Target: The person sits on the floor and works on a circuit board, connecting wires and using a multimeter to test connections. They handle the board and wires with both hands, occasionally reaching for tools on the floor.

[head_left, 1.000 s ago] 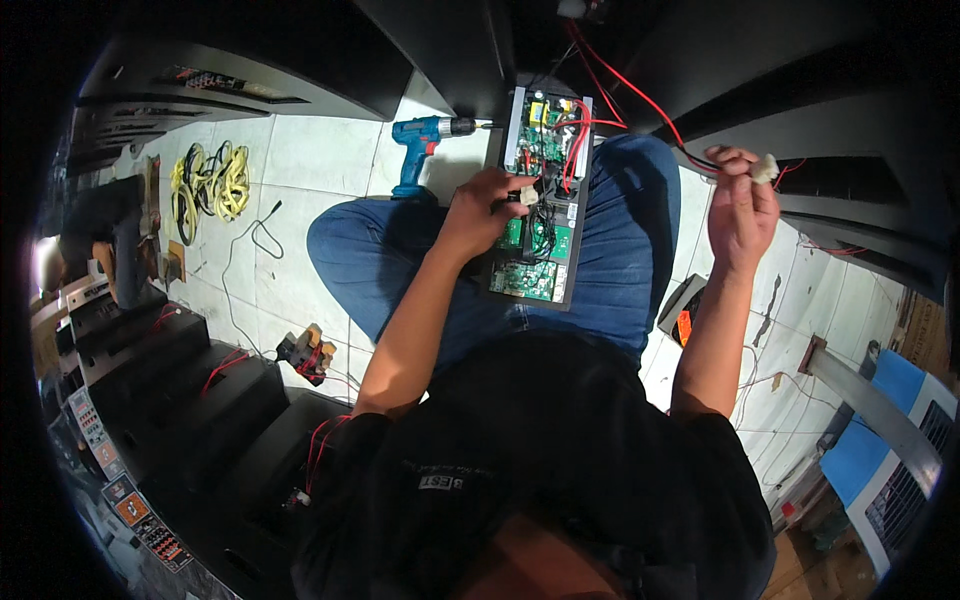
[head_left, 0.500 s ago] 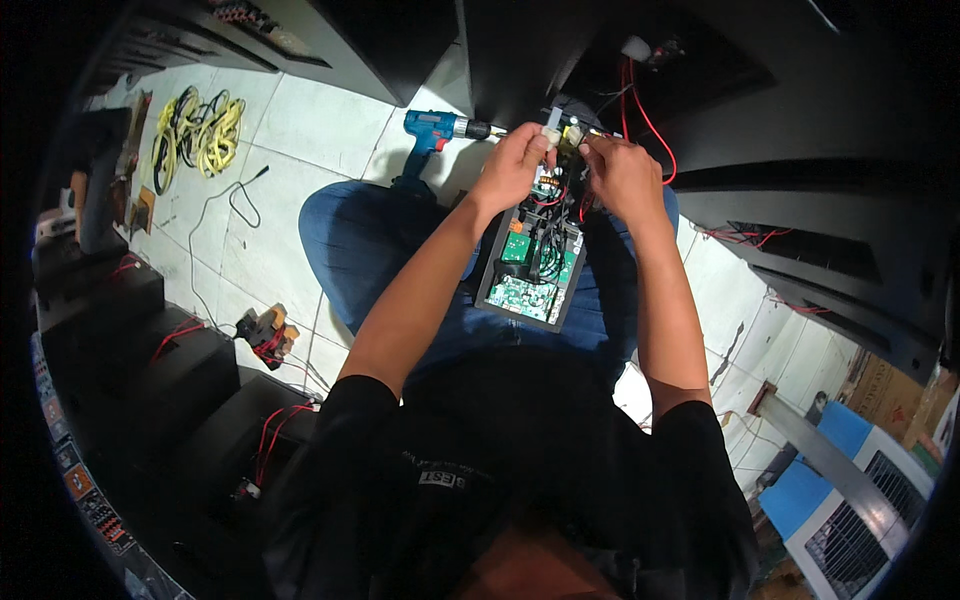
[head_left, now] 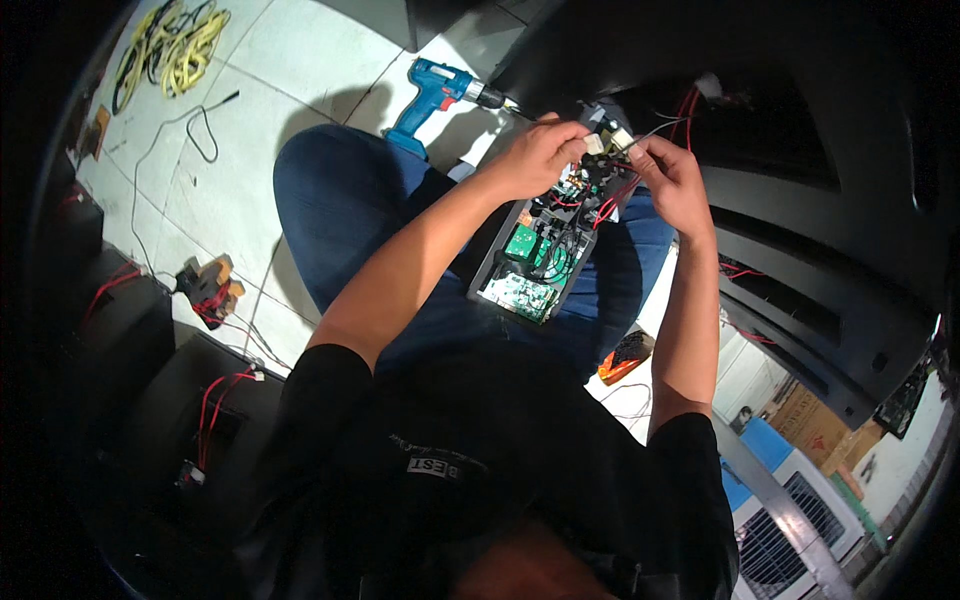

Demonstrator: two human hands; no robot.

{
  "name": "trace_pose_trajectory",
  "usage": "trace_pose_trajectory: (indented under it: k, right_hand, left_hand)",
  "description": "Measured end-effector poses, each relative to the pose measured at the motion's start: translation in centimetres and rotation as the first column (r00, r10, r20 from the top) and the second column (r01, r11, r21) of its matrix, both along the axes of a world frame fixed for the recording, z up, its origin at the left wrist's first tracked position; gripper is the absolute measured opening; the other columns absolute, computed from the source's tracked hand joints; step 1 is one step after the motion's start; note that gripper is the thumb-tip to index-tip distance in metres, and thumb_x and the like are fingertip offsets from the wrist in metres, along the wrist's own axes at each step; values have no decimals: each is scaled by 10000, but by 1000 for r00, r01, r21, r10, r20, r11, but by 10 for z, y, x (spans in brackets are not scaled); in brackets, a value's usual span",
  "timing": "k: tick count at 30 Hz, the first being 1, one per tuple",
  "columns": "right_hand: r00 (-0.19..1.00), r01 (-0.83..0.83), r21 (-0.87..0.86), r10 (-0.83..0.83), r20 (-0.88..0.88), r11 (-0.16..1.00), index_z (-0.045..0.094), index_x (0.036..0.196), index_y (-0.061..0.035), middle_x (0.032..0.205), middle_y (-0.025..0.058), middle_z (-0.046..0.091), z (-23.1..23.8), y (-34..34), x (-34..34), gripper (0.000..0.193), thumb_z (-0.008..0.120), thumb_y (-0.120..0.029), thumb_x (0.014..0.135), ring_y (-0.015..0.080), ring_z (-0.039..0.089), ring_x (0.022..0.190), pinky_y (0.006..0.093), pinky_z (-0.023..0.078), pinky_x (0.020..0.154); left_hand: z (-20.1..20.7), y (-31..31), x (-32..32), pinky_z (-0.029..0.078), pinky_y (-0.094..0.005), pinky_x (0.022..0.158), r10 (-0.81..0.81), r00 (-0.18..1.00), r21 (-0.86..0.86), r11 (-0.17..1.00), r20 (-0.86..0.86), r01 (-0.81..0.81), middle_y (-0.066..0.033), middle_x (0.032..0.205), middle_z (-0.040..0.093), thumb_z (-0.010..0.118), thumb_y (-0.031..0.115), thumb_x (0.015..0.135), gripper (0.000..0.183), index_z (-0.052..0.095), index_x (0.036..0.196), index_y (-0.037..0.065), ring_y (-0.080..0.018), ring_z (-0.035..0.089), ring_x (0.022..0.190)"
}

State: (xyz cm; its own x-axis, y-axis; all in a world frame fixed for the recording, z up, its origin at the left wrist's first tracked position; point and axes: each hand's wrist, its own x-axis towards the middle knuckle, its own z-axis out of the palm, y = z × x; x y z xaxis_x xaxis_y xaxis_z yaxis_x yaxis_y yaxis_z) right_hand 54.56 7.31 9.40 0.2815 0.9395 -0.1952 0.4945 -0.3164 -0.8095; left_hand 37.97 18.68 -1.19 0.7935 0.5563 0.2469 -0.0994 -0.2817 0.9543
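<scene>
A dark open-topped module with green circuit boards and black wires lies tilted across my lap. Above its far end, my left hand pinches a white plug connector between thumb and fingers. My right hand is closed on a second cream-white connector just beside it. The two connectors are close together; whether they touch, I cannot tell. Red wires run beneath my right hand into the module. Part of the far end is hidden by my fingers.
A blue cordless drill lies on the tiles left of my hands. Large black cabinets rise on the right, with red wires hanging out. Coiled yellow cable and a small wired part sit at left; a blue-white cooler stands lower right.
The view has shifted and turned. My hands, still holding the connectors, appear farther right, and more of the cream connector in my right hand shows.
</scene>
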Motion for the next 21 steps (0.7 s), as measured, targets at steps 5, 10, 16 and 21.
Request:
trace_pose_trajectory:
  k: [5, 10, 16, 21]
  right_hand:
    - [987, -80, -136, 97, 125, 987, 659, 890, 34, 716, 72, 623, 25, 16, -3, 205, 588, -155, 928, 122, 554, 657, 295, 430, 600]
    - [938, -169, -172, 213, 274, 970, 671, 888, 31, 702, 134, 633, 34, 26, -5, 192, 614, -152, 878, 186, 586, 623, 320, 447, 596]
    - [910, -198, -358, 307, 279, 912, 678, 895, 31, 734, 168, 641, 45, 34, -2, 173, 604, -112, 831, 219, 615, 627, 330, 463, 606]
    - [848, -298, -370, 422, 320, 880, 673, 901, 35, 754, 177, 635, 43, 35, 0, 176, 606, -113, 833, 238, 612, 626, 343, 463, 600]
  left_hand:
    - [6, -3, -1, 446, -404, 751, 4, 1000, 84, 997, -14, -3, -163, 867, 619, 542, 245, 947, 261, 612, 1022, 5, -321, 556, 849]
    - [3, -6, 0, 453, -434, 762, 80, 996, 102, 991, 24, -82, -159, 871, 622, 547, 261, 942, 258, 615, 996, 18, -344, 569, 880]
    - [-2, -6, 7, 433, -404, 782, 55, 995, 190, 979, 88, -71, -116, 870, 622, 551, 214, 931, 207, 627, 961, 24, -304, 533, 856]
    - [-4, -5, 6, 446, -437, 793, 38, 996, 225, 973, 80, -56, -114, 871, 651, 554, 226, 912, 205, 664, 912, 53, -325, 578, 855]
